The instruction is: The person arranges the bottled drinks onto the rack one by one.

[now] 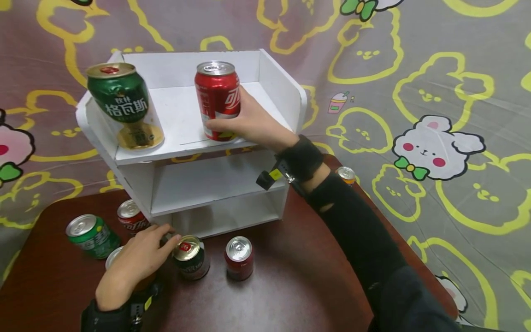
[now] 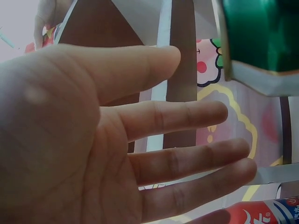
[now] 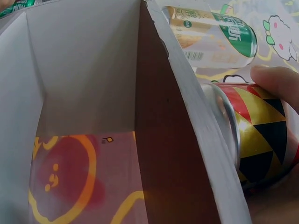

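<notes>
My right hand [image 1: 244, 124] grips a red cola can [image 1: 217, 99] standing upright on the top tier of a white shelf [image 1: 274, 78]; the right wrist view shows that red cola can [image 3: 254, 130] by the shelf edge, a fingertip on it. A green beer can [image 1: 122, 103] stands at the top tier's left front. My left hand [image 1: 138, 258] lies on the brown table [image 1: 290, 276], fingers straight, its tips reaching a dark green can [image 1: 191, 256]. In the left wrist view my left hand [image 2: 140, 154] is spread, with a green can [image 2: 261, 32] above it.
More cans stand on the table: a light green one [image 1: 91, 235], a red one [image 1: 132, 215] by the shelf's foot, another red one [image 1: 239, 257] in front, a silver-topped one [image 1: 113, 257] under my left hand, and one [image 1: 346, 174] behind my right forearm. A cartoon-print cloth [image 1: 435, 115] hangs behind.
</notes>
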`<state>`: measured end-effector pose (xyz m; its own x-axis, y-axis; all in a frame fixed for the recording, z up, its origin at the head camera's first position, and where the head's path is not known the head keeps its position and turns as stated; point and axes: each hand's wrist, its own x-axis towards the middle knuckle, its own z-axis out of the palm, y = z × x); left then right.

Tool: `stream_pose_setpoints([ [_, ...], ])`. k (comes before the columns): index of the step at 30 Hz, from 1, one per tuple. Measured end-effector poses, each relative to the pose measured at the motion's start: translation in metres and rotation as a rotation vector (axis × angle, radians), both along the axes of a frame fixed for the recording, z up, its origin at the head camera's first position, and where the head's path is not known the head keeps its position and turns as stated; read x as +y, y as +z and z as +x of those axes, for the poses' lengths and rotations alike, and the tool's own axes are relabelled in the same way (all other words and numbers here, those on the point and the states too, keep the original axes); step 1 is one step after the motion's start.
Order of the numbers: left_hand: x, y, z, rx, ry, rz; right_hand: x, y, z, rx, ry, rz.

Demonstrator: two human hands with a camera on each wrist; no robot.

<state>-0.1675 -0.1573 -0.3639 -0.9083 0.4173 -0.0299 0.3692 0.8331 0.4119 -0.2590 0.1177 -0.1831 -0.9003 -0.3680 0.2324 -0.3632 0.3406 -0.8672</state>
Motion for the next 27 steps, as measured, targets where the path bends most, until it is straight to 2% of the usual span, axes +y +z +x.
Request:
stream_pose_setpoints([
  [11, -0.002, -0.001, -0.003, -0.008, -0.014, -0.006, -0.009, -0.003, -0.003, 0.034, 0.008, -0.039],
  [19, -0.003, -0.001, -0.002, -0.015, 0.001, -0.005, -0.014, -0.007, 0.001, 0.1, -0.1, 0.05],
  [27, -0.004, 0.0, -0.002, 0.0, 0.004, 0.001, -0.023, -0.011, 0.005, 0.152, -0.197, 0.076],
])
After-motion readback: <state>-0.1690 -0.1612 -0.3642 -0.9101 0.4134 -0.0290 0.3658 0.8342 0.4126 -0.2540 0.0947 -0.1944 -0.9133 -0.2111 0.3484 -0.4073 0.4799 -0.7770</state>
